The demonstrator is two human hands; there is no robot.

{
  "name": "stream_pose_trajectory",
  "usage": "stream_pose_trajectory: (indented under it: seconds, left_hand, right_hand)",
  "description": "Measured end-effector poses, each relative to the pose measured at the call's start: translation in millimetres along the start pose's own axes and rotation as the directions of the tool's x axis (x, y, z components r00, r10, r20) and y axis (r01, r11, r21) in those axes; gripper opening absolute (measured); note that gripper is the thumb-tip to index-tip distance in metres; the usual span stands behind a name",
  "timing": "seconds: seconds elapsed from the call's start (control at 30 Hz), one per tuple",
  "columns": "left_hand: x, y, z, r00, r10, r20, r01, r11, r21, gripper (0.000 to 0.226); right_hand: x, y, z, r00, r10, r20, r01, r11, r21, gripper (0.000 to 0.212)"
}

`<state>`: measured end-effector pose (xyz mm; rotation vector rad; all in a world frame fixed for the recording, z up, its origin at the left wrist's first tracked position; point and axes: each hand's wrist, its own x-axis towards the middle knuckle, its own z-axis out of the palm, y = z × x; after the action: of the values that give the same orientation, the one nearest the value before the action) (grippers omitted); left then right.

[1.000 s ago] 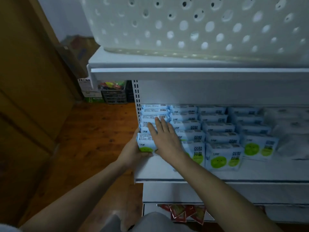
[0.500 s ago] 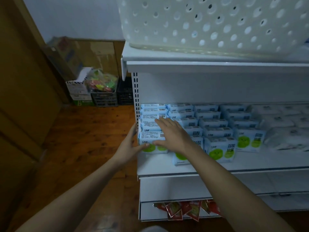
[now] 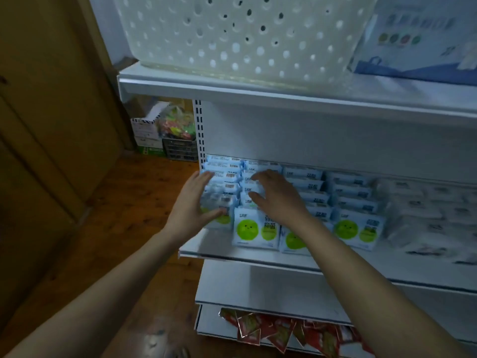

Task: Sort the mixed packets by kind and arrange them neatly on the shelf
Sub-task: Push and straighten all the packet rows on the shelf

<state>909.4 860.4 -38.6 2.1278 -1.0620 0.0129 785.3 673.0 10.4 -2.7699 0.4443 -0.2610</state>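
Observation:
Light-blue packets with green circles (image 3: 255, 229) stand in several rows on the white middle shelf (image 3: 219, 245). My left hand (image 3: 192, 205) lies flat against the left side of the leftmost row (image 3: 222, 182), thumb across the front packet. Above the second row, my right hand (image 3: 278, 197) has spread fingers touching the packet tops. Paler white packets (image 3: 426, 215) fill the shelf's right part, blurred.
A white perforated basket (image 3: 245, 34) sits on the top shelf beside a blue box (image 3: 418, 37). Red sachets (image 3: 278, 332) lie on the bottom shelf. Boxes and a dark crate (image 3: 178, 148) stand on the wooden floor at left, near a wooden door.
My right hand has shifted from the front packet of the left row onto the second row. My left hand has slid up along the left row's side. The view has moved left and down.

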Motion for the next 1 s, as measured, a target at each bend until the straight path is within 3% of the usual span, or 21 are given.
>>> stream_pose_trajectory:
  seconds: [0.1, 0.2, 0.3, 0.4, 0.47, 0.63, 0.77, 1.0]
  left_hand:
    - [1, 28, 20, 0.962, 0.16, 0.22, -0.224, 0.924, 0.31, 0.099]
    - [11, 37, 51, 0.905, 0.059, 0.421, -0.304, 0.782, 0.544, 0.112]
    - [22, 43, 70, 0.897, 0.011, 0.442, -0.321, 0.703, 0.634, 0.116]
    - [30, 46, 76, 0.916, 0.008, 0.401, -0.295, 0.692, 0.659, 0.112]
    - [33, 45, 79, 0.924, 0.006, 0.383, -0.278, 0.7, 0.658, 0.112]
    - [44, 31, 82, 0.909, -0.022, 0.417, -0.277, 0.715, 0.642, 0.109]
    - [54, 24, 83, 0.897, -0.006, 0.442, -0.297, 0.734, 0.611, 0.108]
    - [53, 22, 77, 0.875, 0.015, 0.483, -0.325, 0.758, 0.566, 0.113]
  right_hand:
    - [-16, 17, -5, 0.983, 0.032, 0.181, -0.009, 0.992, -0.127, 0.08]
    - [-26, 23, 12, 0.966, 0.053, 0.253, 0.017, 0.963, -0.267, 0.111]
    - [-25, 23, 43, 0.977, 0.076, 0.2, 0.013, 0.911, -0.411, 0.117]
    - [-19, 28, 58, 0.993, 0.109, 0.039, -0.079, 0.888, -0.454, 0.102]
    - [-16, 33, 61, 0.993, 0.119, 0.01, -0.102, 0.889, -0.447, 0.1]
    - [-3, 35, 66, 0.989, 0.134, 0.057, -0.09, 0.872, -0.481, 0.102]
    - [5, 32, 70, 0.983, 0.182, 0.013, -0.148, 0.84, -0.522, 0.108]
    - [1, 40, 52, 0.987, 0.095, 0.133, -0.045, 0.94, -0.337, 0.113]
